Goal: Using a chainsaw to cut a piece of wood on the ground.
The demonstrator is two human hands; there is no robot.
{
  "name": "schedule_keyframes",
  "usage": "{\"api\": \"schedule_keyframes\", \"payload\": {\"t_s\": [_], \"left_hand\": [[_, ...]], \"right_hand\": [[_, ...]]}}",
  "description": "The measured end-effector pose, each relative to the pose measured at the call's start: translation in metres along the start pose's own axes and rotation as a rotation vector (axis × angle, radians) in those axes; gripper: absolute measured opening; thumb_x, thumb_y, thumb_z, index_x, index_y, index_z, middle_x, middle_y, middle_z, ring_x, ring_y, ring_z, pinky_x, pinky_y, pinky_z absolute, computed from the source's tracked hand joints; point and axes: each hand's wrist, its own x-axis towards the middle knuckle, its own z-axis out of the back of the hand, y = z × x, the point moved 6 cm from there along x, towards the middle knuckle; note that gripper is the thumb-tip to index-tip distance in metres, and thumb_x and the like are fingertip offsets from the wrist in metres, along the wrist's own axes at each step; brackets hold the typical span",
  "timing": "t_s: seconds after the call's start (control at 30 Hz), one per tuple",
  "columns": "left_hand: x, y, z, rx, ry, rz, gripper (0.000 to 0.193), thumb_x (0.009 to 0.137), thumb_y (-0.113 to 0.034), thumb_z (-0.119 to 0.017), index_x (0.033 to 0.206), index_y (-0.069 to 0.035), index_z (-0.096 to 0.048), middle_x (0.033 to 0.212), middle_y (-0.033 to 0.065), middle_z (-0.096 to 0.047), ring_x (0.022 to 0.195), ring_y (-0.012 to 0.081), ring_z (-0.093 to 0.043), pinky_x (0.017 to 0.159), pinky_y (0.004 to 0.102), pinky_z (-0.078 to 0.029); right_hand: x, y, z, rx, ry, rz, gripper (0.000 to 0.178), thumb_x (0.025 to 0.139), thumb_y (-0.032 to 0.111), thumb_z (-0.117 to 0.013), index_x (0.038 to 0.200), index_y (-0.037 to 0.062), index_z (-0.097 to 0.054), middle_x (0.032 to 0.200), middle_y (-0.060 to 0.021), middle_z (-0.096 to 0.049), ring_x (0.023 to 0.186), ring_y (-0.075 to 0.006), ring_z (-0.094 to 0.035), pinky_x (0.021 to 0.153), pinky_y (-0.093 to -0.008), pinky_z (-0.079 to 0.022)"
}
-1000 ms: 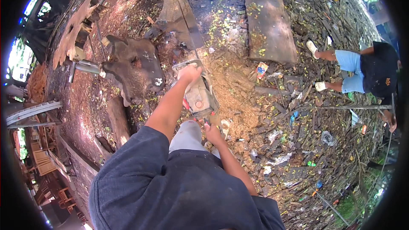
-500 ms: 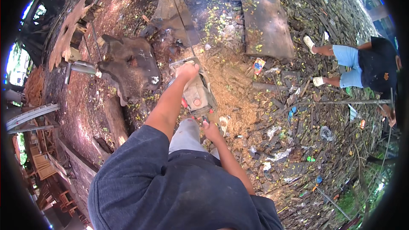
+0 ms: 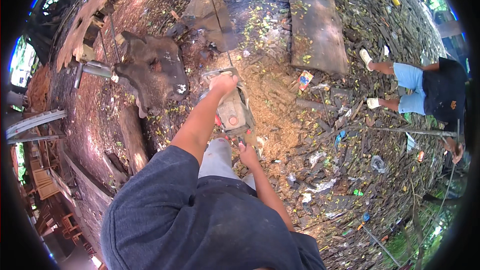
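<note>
My left hand point(image 3: 223, 84) is closed around the front handle of a chainsaw point(image 3: 234, 112). The saw has a dusty pale body with an orange-red round cap and red parts. Behind it, my right hand point(image 3: 248, 154) grips the rear handle close to my right leg. The saw's narrow bar points away from me, toward a flat wooden slab point(image 3: 202, 7) marked by a thin dark line. Where bar and line meet is hard to make out. Sawdust point(image 3: 280, 125) covers the ground beside the saw.
An irregular dark wood slab point(image 3: 155, 67) and a log point(image 3: 132, 137) lie to the left. Far ahead rests a wide plank point(image 3: 317, 20). On the right stands another person point(image 3: 417, 87) in blue shorts, near a long pole point(image 3: 415, 131). Scraps and litter strew the ground there.
The view has shifted slightly, so the surroundings sit a little differently in it. Both hands keep their hold on the chainsaw, which has barely moved.
</note>
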Motion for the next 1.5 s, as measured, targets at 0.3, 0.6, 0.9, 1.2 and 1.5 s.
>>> {"api": "schedule_keyframes", "payload": {"t_s": [0.3, 0.6, 0.9, 1.2, 1.5], "left_hand": [[0.007, 0.011, -0.016, -0.040, 0.030, 0.010, 0.061, 0.091, -0.049, -0.034, 0.111, -0.002, -0.067, 0.122, 0.0177, -0.060, 0.118, 0.0303, -0.055, 0.101, 0.0408, -0.040], [0.006, 0.009, -0.019, -0.042, 0.061, 0.014, 0.061, 0.090, -0.049, -0.034, 0.114, -0.002, -0.065, 0.124, 0.0179, -0.060, 0.119, 0.0302, -0.054, 0.102, 0.0412, -0.039], [0.008, 0.005, -0.022, -0.029, 0.073, -0.002, 0.062, 0.091, -0.049, -0.032, 0.111, -0.002, -0.066, 0.122, 0.0186, -0.061, 0.118, 0.0302, -0.055, 0.102, 0.0413, -0.040], [0.011, 0.007, -0.029, -0.041, 0.050, -0.016, 0.061, 0.091, -0.048, -0.032, 0.109, 0.000, -0.066, 0.119, 0.0198, -0.062, 0.115, 0.0319, -0.057, 0.100, 0.0427, -0.042], [0.019, 0.006, -0.025, -0.020, 0.036, -0.035, 0.060, 0.091, -0.047, -0.032, 0.107, 0.000, -0.067, 0.118, 0.0193, -0.062, 0.115, 0.0321, -0.057, 0.100, 0.0428, -0.042]], "right_hand": [[0.002, -0.010, -0.006, -0.035, 0.009, -0.020, 0.055, 0.094, 0.043, -0.045, 0.105, -0.0101, -0.053, 0.093, -0.0358, -0.060, 0.093, -0.0494, -0.059, 0.081, -0.0506, -0.047], [0.000, -0.014, -0.006, -0.027, 0.013, -0.053, 0.055, 0.094, 0.043, -0.046, 0.105, -0.0095, -0.054, 0.095, -0.0356, -0.060, 0.095, -0.0499, -0.058, 0.082, -0.0506, -0.046], [0.003, -0.018, -0.007, -0.027, 0.014, -0.067, 0.054, 0.095, 0.042, -0.046, 0.106, -0.0102, -0.053, 0.094, -0.0363, -0.060, 0.095, -0.0499, -0.058, 0.082, -0.0505, -0.046], [0.001, -0.015, -0.004, -0.034, 0.027, -0.075, 0.054, 0.095, 0.042, -0.046, 0.106, -0.0106, -0.053, 0.095, -0.0356, -0.060, 0.096, -0.0496, -0.059, 0.083, -0.0500, -0.046], [0.011, -0.025, -0.014, -0.003, 0.017, -0.067, 0.051, 0.095, 0.039, -0.046, 0.109, -0.0098, -0.052, 0.095, -0.0346, -0.061, 0.095, -0.0476, -0.060, 0.082, -0.0484, -0.047]]}}
